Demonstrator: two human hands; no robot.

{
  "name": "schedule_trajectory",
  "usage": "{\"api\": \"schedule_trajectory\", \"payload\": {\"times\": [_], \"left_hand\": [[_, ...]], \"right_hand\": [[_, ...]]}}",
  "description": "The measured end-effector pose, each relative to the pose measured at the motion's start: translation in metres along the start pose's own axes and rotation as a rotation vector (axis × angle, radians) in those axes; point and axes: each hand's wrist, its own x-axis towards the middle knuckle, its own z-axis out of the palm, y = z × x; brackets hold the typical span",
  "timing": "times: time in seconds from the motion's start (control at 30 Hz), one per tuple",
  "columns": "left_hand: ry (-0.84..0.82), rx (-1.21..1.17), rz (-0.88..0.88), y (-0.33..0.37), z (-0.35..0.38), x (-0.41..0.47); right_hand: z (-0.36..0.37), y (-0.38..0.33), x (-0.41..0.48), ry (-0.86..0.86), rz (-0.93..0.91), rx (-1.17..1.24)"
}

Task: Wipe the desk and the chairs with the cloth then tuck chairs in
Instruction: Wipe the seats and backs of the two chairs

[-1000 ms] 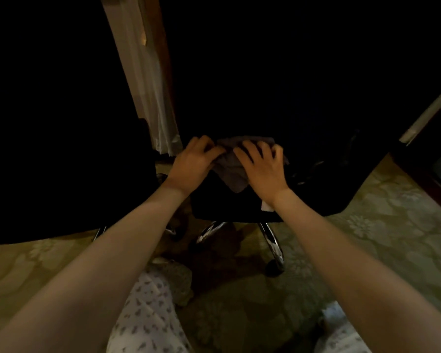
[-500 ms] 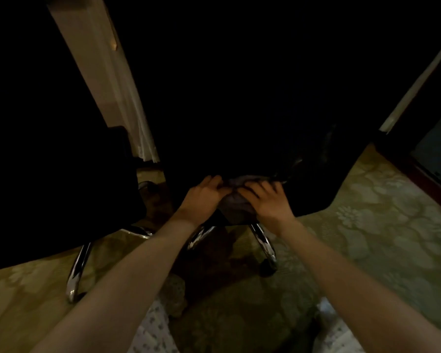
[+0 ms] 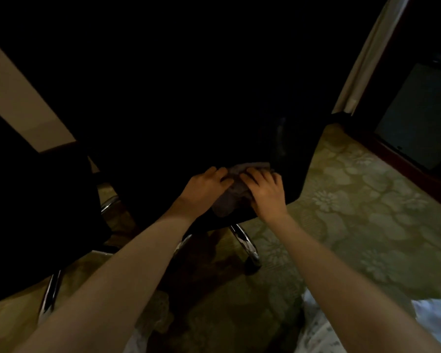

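A grey cloth (image 3: 233, 197) lies bunched on the front edge of a black office chair (image 3: 288, 159) in the middle of the head view. My left hand (image 3: 204, 189) presses on the cloth's left side with fingers curled over it. Its right side is under my right hand (image 3: 266, 192), whose fingers are spread flat. Most of the chair is lost in darkness; its chrome legs (image 3: 245, 243) show below the seat. The desk is not discernible.
A second black chair (image 3: 36, 200) with a chrome leg (image 3: 49, 294) stands at the left, close to the first. Patterned green carpet (image 3: 354, 220) covers the floor. A dark wooden cabinet (image 3: 405, 138) runs along the right. A pale wall strip (image 3: 18, 103) shows at upper left.
The view has tilted up and swung left. Both hands stay pressed on the cloth at the chair's front edge and have slid a little to the right with it.
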Motion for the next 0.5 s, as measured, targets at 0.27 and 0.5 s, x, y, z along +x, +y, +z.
{"api": "schedule_trajectory", "payload": {"times": [0.27,0.5], "left_hand": [[-0.472,-0.132,-0.085,0.044,0.024,0.016],[0.178,-0.254,0.004,0.020,-0.035,0.053]], "right_hand": [[-0.005,0.003,-0.018,-0.599,0.036,-0.021],[-0.036,0.051,-0.009,0.105,0.127,0.064]]}}
